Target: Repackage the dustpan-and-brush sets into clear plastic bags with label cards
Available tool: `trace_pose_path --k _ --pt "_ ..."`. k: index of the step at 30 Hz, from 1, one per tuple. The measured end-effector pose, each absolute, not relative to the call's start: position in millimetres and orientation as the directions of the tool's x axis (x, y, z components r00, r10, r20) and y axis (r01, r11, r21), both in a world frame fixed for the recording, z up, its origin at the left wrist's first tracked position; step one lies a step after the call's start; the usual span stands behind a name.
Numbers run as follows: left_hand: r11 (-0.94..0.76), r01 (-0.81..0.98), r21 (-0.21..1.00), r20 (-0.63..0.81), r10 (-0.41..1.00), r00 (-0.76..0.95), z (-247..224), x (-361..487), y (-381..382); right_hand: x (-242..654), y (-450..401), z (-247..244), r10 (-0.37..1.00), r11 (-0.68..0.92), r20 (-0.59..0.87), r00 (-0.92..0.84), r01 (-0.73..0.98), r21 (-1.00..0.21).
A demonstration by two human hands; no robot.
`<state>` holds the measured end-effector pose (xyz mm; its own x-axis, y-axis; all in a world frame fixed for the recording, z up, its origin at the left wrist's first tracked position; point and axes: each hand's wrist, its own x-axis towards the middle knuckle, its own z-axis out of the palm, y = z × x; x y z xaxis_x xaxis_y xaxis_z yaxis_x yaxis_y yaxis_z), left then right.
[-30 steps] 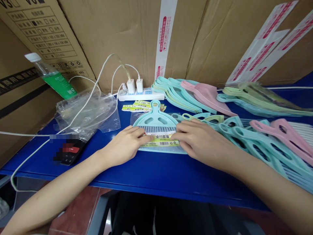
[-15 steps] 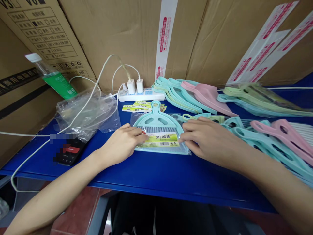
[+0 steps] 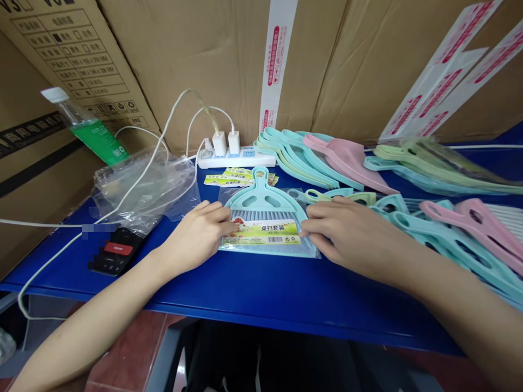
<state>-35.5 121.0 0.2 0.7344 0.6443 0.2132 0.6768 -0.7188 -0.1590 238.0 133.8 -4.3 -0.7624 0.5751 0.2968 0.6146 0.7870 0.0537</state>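
A light blue dustpan (image 3: 261, 190) lies in front of me with a matching brush (image 3: 263, 206) laid on it, bristles towards me. A clear plastic bag (image 3: 300, 250) covers its lower part, and inside sits a yellow-green label card (image 3: 280, 230) with Chinese print and a barcode. My left hand (image 3: 204, 231) is closed in a pinch at the bag's left edge, beside the card's end. At the right edge, my right hand (image 3: 335, 226) pinches the bag with curled fingers. The fingertips of both hands are partly hidden.
Several dustpans (image 3: 337, 155) are stacked at the back, with pink and blue brushes (image 3: 453, 228) to the right. Loose label cards (image 3: 232, 177) lie before a white power strip (image 3: 245, 159). On the left are crumpled plastic bags (image 3: 143, 182), a phone (image 3: 114, 253), a bottle (image 3: 96, 139) and loose cables.
My left hand has shifted slightly left, uncovering more of the label card's left end. My right hand stays almost still at the right edge.
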Motion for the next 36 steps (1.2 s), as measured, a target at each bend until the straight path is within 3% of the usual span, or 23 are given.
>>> trace_pose_path --k 16,31,36 --pt "-0.652 0.685 -0.326 0.241 0.643 0.727 2 -42 122 234 129 -2 0.668 0.705 0.232 -0.707 0.701 0.107" --pt "-0.621 0.765 -0.17 0.139 0.753 0.643 6 -46 123 230 130 -7 0.735 0.633 0.231 -0.638 0.767 0.104" --pt "-0.591 0.798 -0.118 0.106 0.791 0.602 8 -46 122 232 129 -2 0.737 0.653 0.197 -0.647 0.756 0.042"
